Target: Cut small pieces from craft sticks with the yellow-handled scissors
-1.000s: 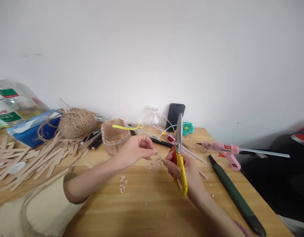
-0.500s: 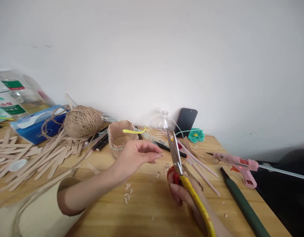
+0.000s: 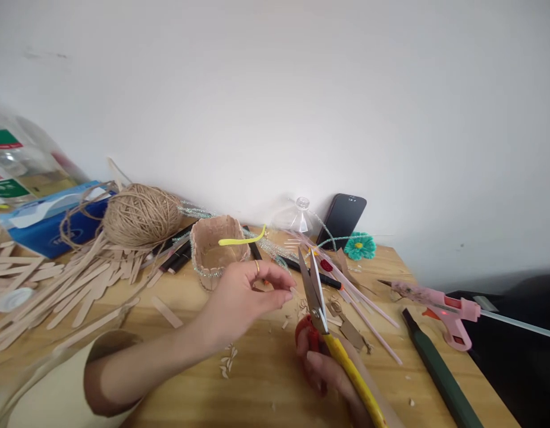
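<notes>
My left hand [image 3: 250,294] pinches a tiny pale piece [image 3: 294,291] between thumb and fingertips; its exact kind is too small to tell. In my right hand [image 3: 330,374] is a pair of scissors [image 3: 317,303] with red and yellow handles, its blades pointing up and slightly apart. The blades stand just right of the left fingertips, not touching them. Behind the left hand sits a small basket [image 3: 212,229] made of wooden pieces, trimmed with glittery pipe cleaner. A yellow strip [image 3: 239,241] crosses over it. Small wood chips [image 3: 229,359] lie below the left wrist.
Craft sticks [image 3: 85,279], a twine ball [image 3: 143,215] and a blue packet [image 3: 56,223] fill the left. A phone [image 3: 343,220], green flower [image 3: 360,245] and cut bottle top [image 3: 302,217] stand at the back. At right are a pink glue gun [image 3: 444,303] and a dark green tool [image 3: 439,368].
The view has shifted slightly. My left fingertips have come a little closer to the scissors, which have moved slightly left and down. Both hands keep their grips.
</notes>
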### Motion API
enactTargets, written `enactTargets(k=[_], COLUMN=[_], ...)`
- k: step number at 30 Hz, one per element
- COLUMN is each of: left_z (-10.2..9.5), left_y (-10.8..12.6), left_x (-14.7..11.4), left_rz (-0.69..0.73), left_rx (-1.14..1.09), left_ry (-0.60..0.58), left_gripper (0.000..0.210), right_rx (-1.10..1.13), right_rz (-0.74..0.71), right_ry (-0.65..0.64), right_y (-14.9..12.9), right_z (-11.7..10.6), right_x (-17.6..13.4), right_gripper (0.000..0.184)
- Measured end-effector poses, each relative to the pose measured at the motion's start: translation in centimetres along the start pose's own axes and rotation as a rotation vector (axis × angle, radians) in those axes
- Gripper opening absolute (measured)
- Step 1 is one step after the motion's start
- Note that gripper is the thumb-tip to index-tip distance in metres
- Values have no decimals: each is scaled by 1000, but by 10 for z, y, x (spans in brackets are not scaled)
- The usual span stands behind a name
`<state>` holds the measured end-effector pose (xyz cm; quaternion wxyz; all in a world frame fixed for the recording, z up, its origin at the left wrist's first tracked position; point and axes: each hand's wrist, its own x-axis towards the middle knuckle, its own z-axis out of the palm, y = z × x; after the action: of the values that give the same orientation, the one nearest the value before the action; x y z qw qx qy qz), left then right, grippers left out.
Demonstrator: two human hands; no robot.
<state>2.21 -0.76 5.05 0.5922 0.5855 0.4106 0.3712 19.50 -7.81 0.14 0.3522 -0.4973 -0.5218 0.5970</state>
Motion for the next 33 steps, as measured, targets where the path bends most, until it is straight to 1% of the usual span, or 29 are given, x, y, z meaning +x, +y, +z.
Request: enactTargets(k=[3,5,9,12,15,18,20,22,24,28,30,33], left_z=[1,1,1,0,0,1,1,1,2,3,3,4], left_y=[0,0,0,0,-1,-2,-3,-3,-4,-5,-5,-4], left_x=[0,-1,-2,-1,-1,-1,-1,-1,-2,-3,-3,-3], left_rz=[-5,-16,-15,8,15,-6,-11,-3,-1,-72,-119,-146], left_rx=[40,60,58,27,-9,-53,-53,-27,-9,-84,-134,-170], left_ry=[25,37,30,13,-3,3,9,1,-14,-63,-77,-57], left_gripper=[7,7,6,4,5,11,14,10,8,10,8,9], right_rx=[38,60,65,62,58,78,104,128,143,130,110,86], right_rz=[24,28,-15,13,7,-1,18,22,13,2,2,1], right_ry=[-90,-106,-30,1,22,6,-33,-80,-87,3,25,26], right_y=[9,12,7,0,1,7,11,13,12,3,-3,-9], right_z=[-3,-3,1,5,6,5,4,4,5,7,8,8], right_x=[3,4,0,-3,-4,-2,0,0,0,-4,-6,-7], right_gripper=[43,45,44,42,40,41,45,48,48,47,46,44])
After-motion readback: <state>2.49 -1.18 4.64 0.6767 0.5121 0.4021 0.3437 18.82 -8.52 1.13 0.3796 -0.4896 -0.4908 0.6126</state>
